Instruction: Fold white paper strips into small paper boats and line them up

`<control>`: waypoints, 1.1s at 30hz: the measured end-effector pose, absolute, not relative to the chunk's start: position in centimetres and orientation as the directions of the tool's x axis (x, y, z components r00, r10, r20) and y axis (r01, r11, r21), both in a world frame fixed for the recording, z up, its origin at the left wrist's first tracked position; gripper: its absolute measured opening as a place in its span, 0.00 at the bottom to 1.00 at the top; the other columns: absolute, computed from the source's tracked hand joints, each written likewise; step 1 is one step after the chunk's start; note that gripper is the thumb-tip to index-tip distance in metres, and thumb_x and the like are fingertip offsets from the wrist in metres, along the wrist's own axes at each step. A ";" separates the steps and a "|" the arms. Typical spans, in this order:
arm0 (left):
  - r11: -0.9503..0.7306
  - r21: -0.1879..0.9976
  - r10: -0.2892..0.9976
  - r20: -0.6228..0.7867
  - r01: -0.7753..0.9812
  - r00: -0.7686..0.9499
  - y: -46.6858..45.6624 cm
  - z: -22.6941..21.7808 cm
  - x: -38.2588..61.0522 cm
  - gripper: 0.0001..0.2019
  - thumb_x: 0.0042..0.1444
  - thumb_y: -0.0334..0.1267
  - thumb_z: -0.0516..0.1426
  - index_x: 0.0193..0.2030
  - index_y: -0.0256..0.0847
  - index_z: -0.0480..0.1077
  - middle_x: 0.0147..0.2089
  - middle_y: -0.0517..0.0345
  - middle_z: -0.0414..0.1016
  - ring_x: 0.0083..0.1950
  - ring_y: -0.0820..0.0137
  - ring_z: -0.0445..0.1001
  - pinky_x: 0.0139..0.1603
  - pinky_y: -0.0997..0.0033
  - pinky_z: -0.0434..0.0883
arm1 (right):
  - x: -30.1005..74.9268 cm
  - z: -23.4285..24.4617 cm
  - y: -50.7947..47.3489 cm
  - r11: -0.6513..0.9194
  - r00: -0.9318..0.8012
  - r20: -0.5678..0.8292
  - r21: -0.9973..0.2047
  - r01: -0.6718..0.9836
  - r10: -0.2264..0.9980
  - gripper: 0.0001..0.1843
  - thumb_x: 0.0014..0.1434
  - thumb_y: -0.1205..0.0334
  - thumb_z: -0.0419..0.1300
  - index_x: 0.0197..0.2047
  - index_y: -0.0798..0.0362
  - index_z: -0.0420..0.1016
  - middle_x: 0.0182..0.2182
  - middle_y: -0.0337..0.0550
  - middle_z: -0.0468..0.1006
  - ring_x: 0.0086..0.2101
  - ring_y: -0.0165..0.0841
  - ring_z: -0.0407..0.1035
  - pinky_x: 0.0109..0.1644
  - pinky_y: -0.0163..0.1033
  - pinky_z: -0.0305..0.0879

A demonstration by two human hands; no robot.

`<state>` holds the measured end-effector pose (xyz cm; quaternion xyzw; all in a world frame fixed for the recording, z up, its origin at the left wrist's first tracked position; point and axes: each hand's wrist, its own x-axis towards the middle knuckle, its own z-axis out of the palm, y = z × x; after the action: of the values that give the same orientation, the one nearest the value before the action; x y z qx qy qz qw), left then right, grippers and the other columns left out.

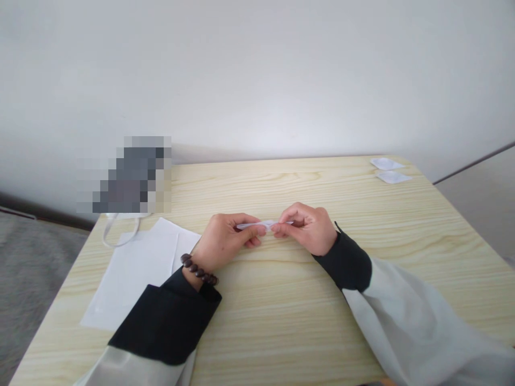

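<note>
A narrow piece of folded white paper (267, 224) is held between both hands above the middle of the table. My left hand (229, 236) pinches its left end, thumb in front and fingers behind. At the right end, my right hand (308, 228) grips it between thumb and fingertips. The paper's ends are partly covered by the fingers. Two white folded paper pieces (387, 164) with pointed ends lie at the far right corner of the table. White paper sheets (132, 279) lie flat to the left, partly under my left forearm.
The light wood-grain table (402, 241) stands against a white wall (281, 75). At its back left is a blurred dark object (129, 179) with a white cable (108, 236) looping beside it. The table's left edge drops to a grey floor area (32, 289).
</note>
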<state>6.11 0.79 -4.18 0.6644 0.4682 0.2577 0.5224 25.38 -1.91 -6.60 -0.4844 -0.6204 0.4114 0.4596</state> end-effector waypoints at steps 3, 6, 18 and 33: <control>0.030 0.952 0.875 -0.173 0.306 0.453 0.9 -4.2 6.0 0.12 0.51 0.45 0.60 0.34 0.38 0.77 0.23 0.55 0.78 0.23 0.69 0.76 0.27 0.72 0.76 | 25.5 -6.8 -1.8 0.104 -0.129 0.089 -0.988 0.113 0.988 0.17 0.49 0.50 0.66 0.29 0.52 0.65 0.21 0.38 0.79 0.23 0.34 0.76 0.26 0.34 0.73; 0.050 0.965 0.863 -0.171 0.256 0.476 1.1 -4.3 5.8 0.13 0.52 0.45 0.59 0.36 0.37 0.77 0.24 0.55 0.79 0.24 0.68 0.77 0.28 0.72 0.76 | 25.6 -6.9 -1.6 0.070 -0.139 0.061 -0.996 0.061 0.988 0.16 0.51 0.51 0.65 0.32 0.53 0.65 0.20 0.37 0.79 0.22 0.32 0.76 0.27 0.33 0.73; -0.337 0.849 0.851 0.089 0.408 0.517 1.2 -4.9 5.5 0.13 0.57 0.44 0.56 0.45 0.39 0.72 0.36 0.55 0.79 0.33 0.69 0.77 0.36 0.70 0.75 | 26.1 -6.8 -1.1 0.165 -0.162 0.131 -0.963 0.215 0.978 0.08 0.58 0.58 0.58 0.36 0.54 0.71 0.25 0.37 0.76 0.21 0.25 0.71 0.25 0.29 0.67; -0.813 0.450 0.582 0.623 0.370 0.522 1.6 -5.6 5.6 0.05 0.55 0.31 0.59 0.38 0.39 0.76 0.38 0.53 0.77 0.39 0.70 0.75 0.40 0.71 0.73 | 25.8 -6.6 -1.8 0.459 -0.278 0.369 -0.765 0.451 0.887 0.09 0.58 0.59 0.58 0.40 0.55 0.72 0.33 0.43 0.77 0.23 0.25 0.66 0.26 0.31 0.64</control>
<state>5.60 1.59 -5.60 0.8623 0.2762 0.4035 0.1316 25.82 -1.80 -6.58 -0.4445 -0.7524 0.2697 0.4044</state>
